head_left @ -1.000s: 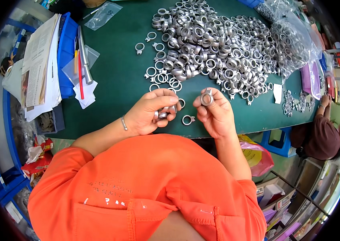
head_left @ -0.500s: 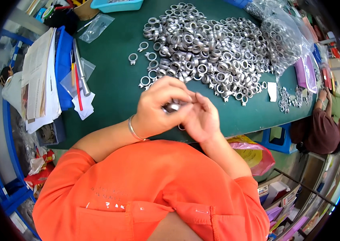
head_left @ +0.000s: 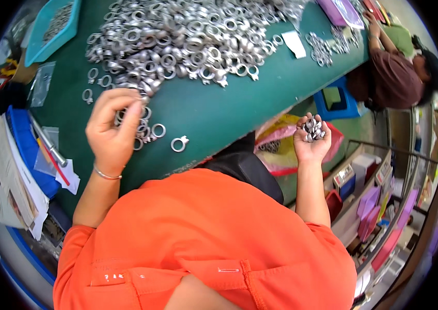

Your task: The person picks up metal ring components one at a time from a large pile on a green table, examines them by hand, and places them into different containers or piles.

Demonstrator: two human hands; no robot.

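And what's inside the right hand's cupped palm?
The right hand holds a small heap of silvery metal rings. The palm directly beneath, and any rings under the top ones, are covered.

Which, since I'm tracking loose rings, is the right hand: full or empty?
Not empty: the right hand is cupped palm-up, with several metal rings in it.

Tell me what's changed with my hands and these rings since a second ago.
Your right hand swung right, beyond the green table, and now cups several tabbed metal rings where one showed earlier. Your left hand moved forward to the ring pile; its grip is unclear. The pile and the lone ring near you stayed put.
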